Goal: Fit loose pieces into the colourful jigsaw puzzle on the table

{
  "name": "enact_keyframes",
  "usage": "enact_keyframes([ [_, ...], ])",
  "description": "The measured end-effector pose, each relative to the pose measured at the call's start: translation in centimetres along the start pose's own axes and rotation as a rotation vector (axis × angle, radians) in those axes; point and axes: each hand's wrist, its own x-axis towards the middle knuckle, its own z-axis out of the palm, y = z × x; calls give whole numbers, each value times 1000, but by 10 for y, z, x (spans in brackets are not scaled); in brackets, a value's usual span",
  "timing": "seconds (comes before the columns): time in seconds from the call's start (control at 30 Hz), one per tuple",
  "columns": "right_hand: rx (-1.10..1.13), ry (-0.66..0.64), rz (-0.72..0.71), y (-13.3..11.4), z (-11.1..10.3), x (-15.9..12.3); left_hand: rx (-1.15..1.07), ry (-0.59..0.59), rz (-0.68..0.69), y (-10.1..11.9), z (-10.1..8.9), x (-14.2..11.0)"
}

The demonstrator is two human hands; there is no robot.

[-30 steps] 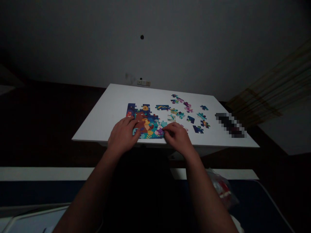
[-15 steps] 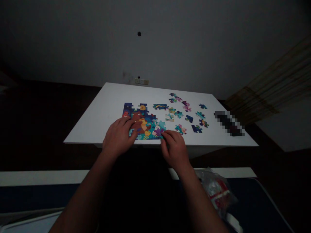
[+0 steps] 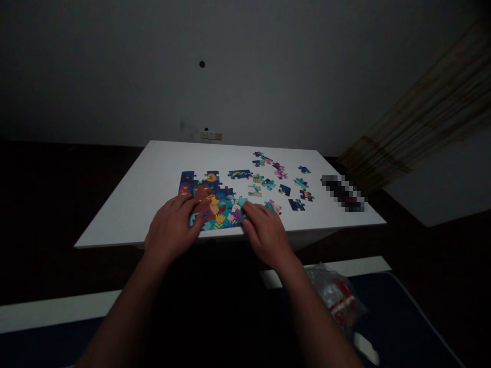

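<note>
A partly joined colourful jigsaw puzzle (image 3: 209,197) lies near the front edge of a white table (image 3: 153,184). My left hand (image 3: 171,232) rests flat on the puzzle's lower left part, fingers spread over it. My right hand (image 3: 264,232) lies palm down at the puzzle's lower right corner, fingertips pressing on the pieces there. Neither hand lifts anything. Several loose puzzle pieces (image 3: 282,181) are scattered to the right of the joined part.
A dark blurred-out object (image 3: 343,191) lies at the table's right edge. A clear plastic bag (image 3: 333,299) with red and white contents sits below my right forearm. A wall socket (image 3: 210,135) is behind the table. The room is dim.
The view has swung, so the table sits further left and lower in frame. My right hand has slid left onto the puzzle's lower right corner. My left hand stays on the puzzle.
</note>
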Motion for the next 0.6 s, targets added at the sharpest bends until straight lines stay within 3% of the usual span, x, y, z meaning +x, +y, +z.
enact_keyframes([
  [0.1, -30, 79, 68, 25, -12, 32, 8, -9, -6, 0, -1, 0],
  [0.3, -151, -172, 2, 57, -15, 90, -3, -29, -5, -3, -1, -2],
  [0.47, -125, -295, -13, 62, -8, 109, -18, -93, -2, -2, -4, -5],
  [0.6, -79, -267, -18, 63, -7, 110, -4, -190, -35, -1, -5, -3],
])
